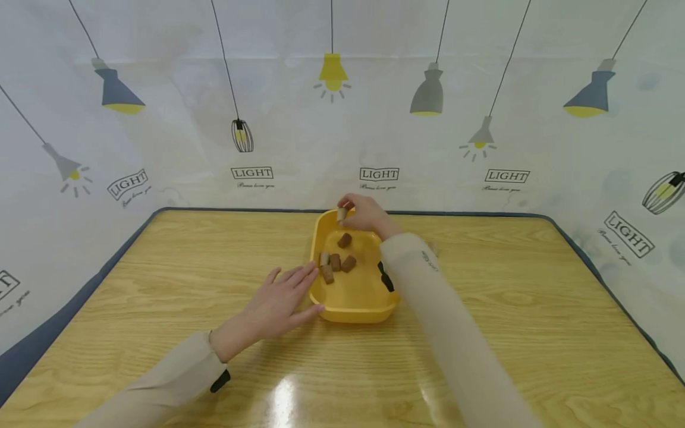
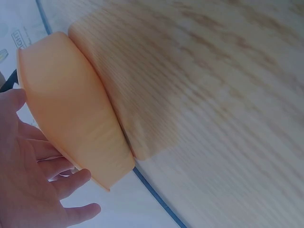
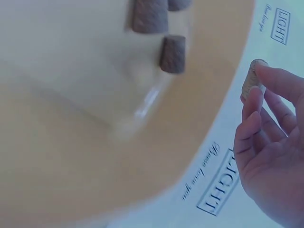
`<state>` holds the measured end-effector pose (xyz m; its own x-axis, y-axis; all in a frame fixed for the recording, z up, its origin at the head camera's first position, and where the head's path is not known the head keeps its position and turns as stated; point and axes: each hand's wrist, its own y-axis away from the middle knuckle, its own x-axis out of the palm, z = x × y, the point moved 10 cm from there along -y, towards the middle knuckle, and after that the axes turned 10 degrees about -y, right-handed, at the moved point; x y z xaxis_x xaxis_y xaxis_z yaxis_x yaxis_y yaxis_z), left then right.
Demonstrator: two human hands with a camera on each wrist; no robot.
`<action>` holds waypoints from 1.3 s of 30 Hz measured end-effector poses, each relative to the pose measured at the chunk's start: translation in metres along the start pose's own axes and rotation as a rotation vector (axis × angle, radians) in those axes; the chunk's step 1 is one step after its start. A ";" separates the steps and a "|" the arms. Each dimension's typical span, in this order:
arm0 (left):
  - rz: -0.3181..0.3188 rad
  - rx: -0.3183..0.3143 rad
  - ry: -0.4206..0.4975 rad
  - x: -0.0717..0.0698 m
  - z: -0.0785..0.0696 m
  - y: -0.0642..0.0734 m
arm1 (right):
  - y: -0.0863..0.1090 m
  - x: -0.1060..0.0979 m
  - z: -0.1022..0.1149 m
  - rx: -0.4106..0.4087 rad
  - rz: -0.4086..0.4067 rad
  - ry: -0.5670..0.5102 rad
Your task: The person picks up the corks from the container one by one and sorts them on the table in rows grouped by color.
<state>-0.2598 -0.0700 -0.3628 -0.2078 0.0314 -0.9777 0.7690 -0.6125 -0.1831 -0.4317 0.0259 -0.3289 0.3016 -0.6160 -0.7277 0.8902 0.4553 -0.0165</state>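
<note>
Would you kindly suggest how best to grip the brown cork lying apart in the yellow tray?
Probably pinch the brown cork around its middle, from above: it lies slantwise, clear of the other corks, inside the raised walls of the yellow tray.

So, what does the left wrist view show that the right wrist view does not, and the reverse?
Left wrist only: the left hand, the table and the outside of the tray.
Right wrist only: the tray's inside with brown pieces, and a clear look at the right hand pinching a paler piece.
Both: the tray and the printed backdrop.
</note>
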 end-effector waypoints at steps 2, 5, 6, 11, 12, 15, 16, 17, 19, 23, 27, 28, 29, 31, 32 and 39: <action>-0.001 0.000 -0.001 0.000 0.000 0.000 | 0.002 -0.007 0.002 -0.016 0.001 0.007; 0.002 0.000 -0.005 0.000 0.000 0.000 | 0.005 -0.014 0.004 -0.048 0.000 0.023; 0.004 0.001 -0.006 0.000 0.000 0.000 | 0.007 -0.016 0.004 -0.060 0.002 0.029; 0.009 0.001 -0.003 0.000 0.000 0.000 | 0.015 -0.022 0.004 -0.135 0.011 0.037; 0.008 0.003 -0.002 0.000 0.000 0.000 | 0.018 -0.023 0.003 -0.153 0.015 0.037; 0.002 0.007 -0.005 0.001 0.000 0.000 | 0.025 -0.025 0.002 -0.187 0.026 0.029; 0.001 0.007 -0.004 0.001 0.000 0.000 | 0.027 -0.025 0.001 -0.195 0.031 0.028; 0.000 0.009 -0.003 0.001 0.000 0.000 | 0.029 -0.025 -0.001 -0.200 0.035 0.031; -0.004 0.008 -0.004 0.001 0.000 0.000 | 0.033 -0.026 -0.005 -0.197 0.045 0.027; -0.014 0.007 -0.007 -0.001 -0.001 0.000 | 0.042 -0.026 -0.012 -0.197 0.060 0.011; -0.021 0.006 -0.007 -0.001 -0.002 0.001 | 0.052 -0.031 -0.017 -0.213 0.054 0.002; -0.022 0.005 -0.007 -0.002 -0.002 0.001 | 0.054 -0.033 -0.019 -0.217 0.050 0.006; -0.023 0.003 -0.005 -0.002 -0.002 0.001 | 0.056 -0.035 -0.020 -0.227 0.046 0.011; -0.020 0.002 -0.004 -0.001 -0.002 0.001 | 0.061 -0.039 -0.022 -0.238 0.042 0.011; -0.019 0.002 -0.002 -0.001 -0.002 0.001 | 0.064 -0.041 -0.023 -0.240 0.042 0.016; -0.009 0.003 -0.001 -0.001 -0.002 0.000 | 0.080 -0.054 -0.031 -0.238 0.046 0.019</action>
<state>-0.2586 -0.0688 -0.3622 -0.2156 0.0358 -0.9758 0.7650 -0.6148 -0.1916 -0.3875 0.1152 -0.3123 0.3318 -0.5800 -0.7440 0.7694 0.6228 -0.1423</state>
